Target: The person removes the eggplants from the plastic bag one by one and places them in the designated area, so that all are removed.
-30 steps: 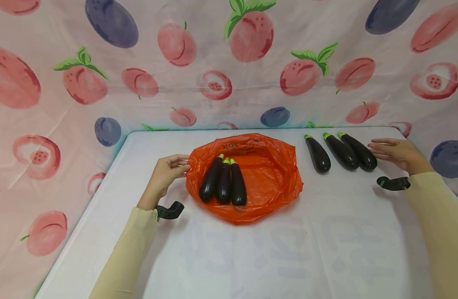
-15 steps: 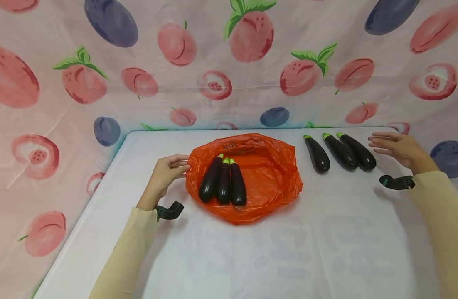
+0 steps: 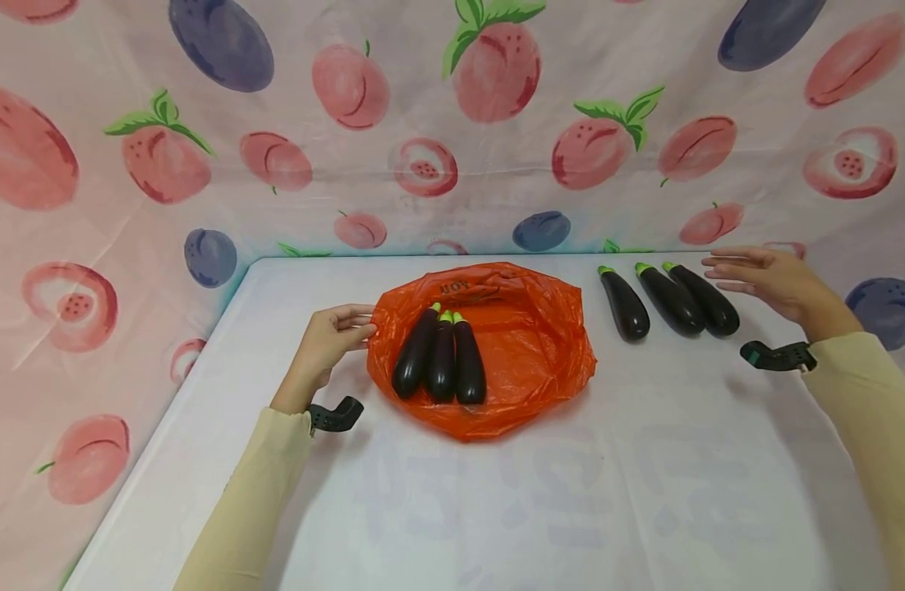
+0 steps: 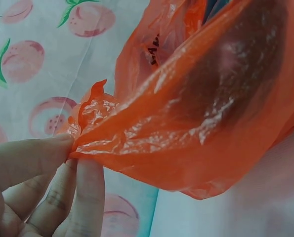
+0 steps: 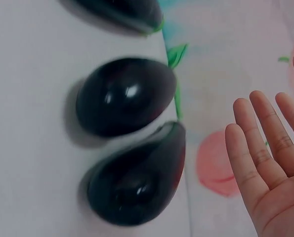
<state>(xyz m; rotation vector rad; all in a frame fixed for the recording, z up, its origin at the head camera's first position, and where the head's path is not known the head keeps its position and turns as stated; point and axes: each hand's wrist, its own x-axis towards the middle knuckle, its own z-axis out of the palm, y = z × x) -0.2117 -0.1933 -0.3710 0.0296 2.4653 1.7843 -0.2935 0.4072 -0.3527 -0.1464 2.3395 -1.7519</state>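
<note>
An orange-red plastic bag lies spread open on the table with three dark eggplants in its left half. My left hand pinches the bag's left edge; in the left wrist view thumb and fingers grip a gathered corner of the plastic, and a dark shape shows through the film. Three more eggplants lie in a row at the back right, green stem ends pointing to the back. Just right of the last one, my right hand hovers with fingers extended and nothing held. Its bare palm shows in the right wrist view.
The white table ends at a back edge close behind the eggplants' stems. A fruit-printed cloth hangs behind and to the left. Each wrist wears a black camera mount, which sticks out inward.
My right hand shifts slightly right, then back left and a little farther up toward the table's back edge. The left hand, bag and eggplants stay in place.
</note>
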